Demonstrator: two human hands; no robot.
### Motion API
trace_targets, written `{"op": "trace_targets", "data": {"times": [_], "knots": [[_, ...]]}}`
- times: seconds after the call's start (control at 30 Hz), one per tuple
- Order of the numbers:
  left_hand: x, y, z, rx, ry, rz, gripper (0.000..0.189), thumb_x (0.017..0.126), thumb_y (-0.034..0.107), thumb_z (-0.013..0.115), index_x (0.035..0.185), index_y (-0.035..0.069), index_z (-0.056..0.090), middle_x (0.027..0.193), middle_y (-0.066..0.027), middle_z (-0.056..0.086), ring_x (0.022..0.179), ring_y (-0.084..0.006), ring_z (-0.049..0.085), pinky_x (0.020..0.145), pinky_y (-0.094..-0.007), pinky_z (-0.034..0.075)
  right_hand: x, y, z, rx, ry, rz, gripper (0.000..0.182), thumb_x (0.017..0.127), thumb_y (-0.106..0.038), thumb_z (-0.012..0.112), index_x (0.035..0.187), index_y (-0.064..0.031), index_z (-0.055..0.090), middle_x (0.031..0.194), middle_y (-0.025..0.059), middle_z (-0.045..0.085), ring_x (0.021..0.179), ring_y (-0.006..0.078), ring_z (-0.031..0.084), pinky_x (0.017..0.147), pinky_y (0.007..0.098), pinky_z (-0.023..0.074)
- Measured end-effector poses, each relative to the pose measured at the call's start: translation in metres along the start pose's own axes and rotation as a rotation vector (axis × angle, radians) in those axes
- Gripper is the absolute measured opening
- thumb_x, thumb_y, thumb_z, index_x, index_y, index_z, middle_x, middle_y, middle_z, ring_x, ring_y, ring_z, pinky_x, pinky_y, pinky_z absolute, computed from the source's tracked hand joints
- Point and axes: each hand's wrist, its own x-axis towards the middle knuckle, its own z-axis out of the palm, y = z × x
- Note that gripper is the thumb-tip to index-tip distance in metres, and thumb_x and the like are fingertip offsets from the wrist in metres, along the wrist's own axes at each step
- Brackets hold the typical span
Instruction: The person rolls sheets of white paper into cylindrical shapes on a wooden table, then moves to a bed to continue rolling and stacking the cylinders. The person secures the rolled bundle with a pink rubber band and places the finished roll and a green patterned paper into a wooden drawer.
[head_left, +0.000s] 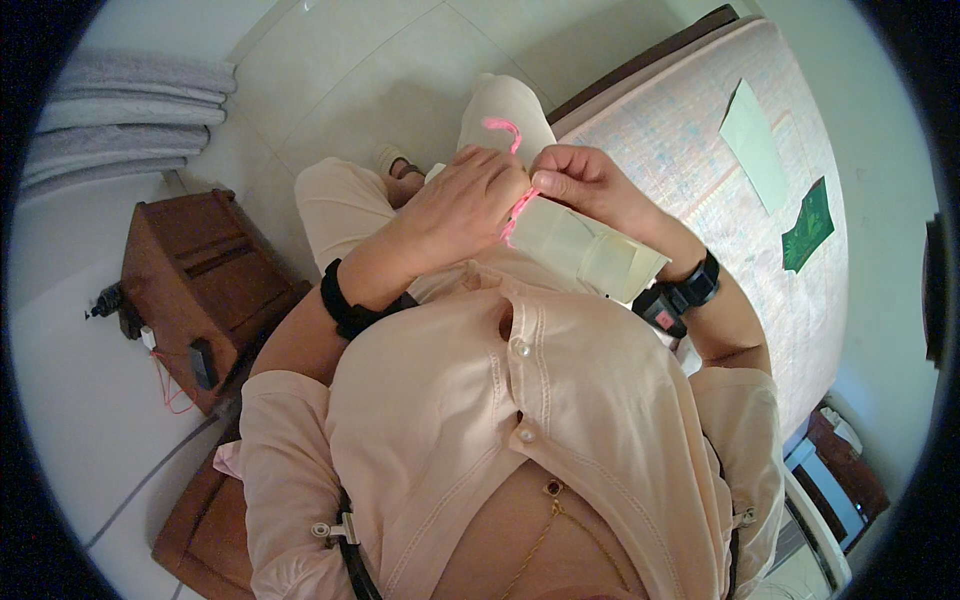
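Before my torso both hands meet at a strand of pink yarn or cord (522, 204). My left hand (442, 196) has its fingers curled at the pink strand, its back towards the camera. My right hand (577, 180) pinches the strand between thumb and forefinger. A loose curled end of the strand sticks out beyond the hands, over my knee. Below my right hand lies a pale, translucent, box-like or rolled piece (585, 244), its near end open; the pink strand runs along its far edge. Whether the strand is fastened to it cannot be told.
On the right, a bed with a patterned cover (697, 161) bears a pale green sheet (754, 146) and a dark green piece (808, 226). A brown wooden cabinet (210, 270) stands at left, with a black device (202, 364) and a red cable. A grey curtain (135, 112) hangs at upper left.
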Motion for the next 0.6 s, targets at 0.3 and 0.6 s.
{"op": "trace_targets", "data": {"times": [0.3,0.6], "knots": [[-0.017,0.009,0.004,0.213,-0.048,0.147,0.019,0.079,0.012,0.06,0.09,0.005,0.047,0.092,-0.0091,0.053,0.09,-0.0249,0.056,0.082,-0.0373,0.045,-0.022,0.031,0.029,0.106,0.187,-0.064,0.016,0.095,-0.017,0.06,0.088,-0.0028,0.059,0.09,0.0024,0.063,0.081,0.0079,0.055,0.071,0.0243,0.0473],[-0.023,0.028,-0.036,-0.101,-0.534,-0.055,0.033,0.082,0.012,0.056,0.112,-0.001,0.049,0.11,-0.0204,0.053,0.109,-0.037,0.052,0.1,-0.0441,0.039,-0.025,0.028,0.026,0.083,-0.034,0.036,0.014,0.095,-0.01,0.059,0.085,-0.0026,0.054,0.092,0.0048,0.064,0.083,0.0098,0.056,0.072,0.0243,0.047]]}}
